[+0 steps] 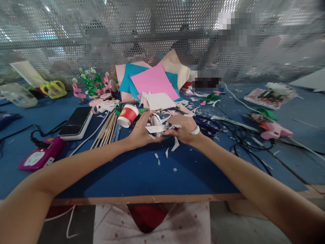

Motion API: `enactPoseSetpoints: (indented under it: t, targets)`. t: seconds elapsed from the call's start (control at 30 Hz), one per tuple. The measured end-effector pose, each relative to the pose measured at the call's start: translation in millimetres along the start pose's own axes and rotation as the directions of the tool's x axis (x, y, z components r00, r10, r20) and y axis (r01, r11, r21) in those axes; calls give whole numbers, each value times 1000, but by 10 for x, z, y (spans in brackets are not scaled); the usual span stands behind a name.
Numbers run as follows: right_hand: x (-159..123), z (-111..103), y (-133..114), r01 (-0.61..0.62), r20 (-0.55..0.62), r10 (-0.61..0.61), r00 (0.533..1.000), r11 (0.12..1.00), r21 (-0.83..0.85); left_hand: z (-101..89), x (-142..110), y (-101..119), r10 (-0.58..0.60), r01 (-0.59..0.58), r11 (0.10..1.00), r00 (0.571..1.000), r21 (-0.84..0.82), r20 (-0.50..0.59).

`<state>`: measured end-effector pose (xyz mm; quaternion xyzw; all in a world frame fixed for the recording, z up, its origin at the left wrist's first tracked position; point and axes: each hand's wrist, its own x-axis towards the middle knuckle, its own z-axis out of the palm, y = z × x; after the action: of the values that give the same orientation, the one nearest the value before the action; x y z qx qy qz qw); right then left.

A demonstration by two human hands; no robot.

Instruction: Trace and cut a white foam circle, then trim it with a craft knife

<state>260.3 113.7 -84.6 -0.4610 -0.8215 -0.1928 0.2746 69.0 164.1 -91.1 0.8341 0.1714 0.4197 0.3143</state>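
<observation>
My left hand point(140, 131) curls around a round, hollow, white-rimmed thing point(155, 121), like a paper cup or a roll; I cannot tell which. A pale strip point(156, 128) stretches across its front. My right hand point(185, 128) is closed at the strip's right end, with fingers pinched and white scraps by the fingertips. Another scrap point(195, 130) clings near its wrist. Left of my hands, a red and white paper cup point(128, 115) lies tilted. Thin wooden sticks point(106, 130) lie beside it.
Coloured sheets point(155, 81) are piled behind my hands. Paper scraps litter the blue tabletop point(152, 176). A black and white device point(77, 122) and a purple power strip point(42, 154) are at left. Small paper plants point(92, 83) stand behind. Cables and a pink glue gun point(275, 131) lie right.
</observation>
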Motion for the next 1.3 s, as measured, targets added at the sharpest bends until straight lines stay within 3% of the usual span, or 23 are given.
enactPoseSetpoints:
  t: [0.13,0.37,0.73,1.3]
  targets:
    - [-10,20,23,-44,-9,44,999,999,-8,-3,-8,18,-4,4,998,1000,-70,3]
    - [-13,11,-1,33,-46,-33,998,999,-5,0,-5,5,23,-24,1000,999,14,27]
    - [24,-55,2,-5,-21,5,1000,1000,19,-42,-3,14,66,-66,998,998,25,-9]
    - [-21,-19,-15,8,12,-8,1000,1000,-10,-53,8,36,104,-111,985,993,132,61]
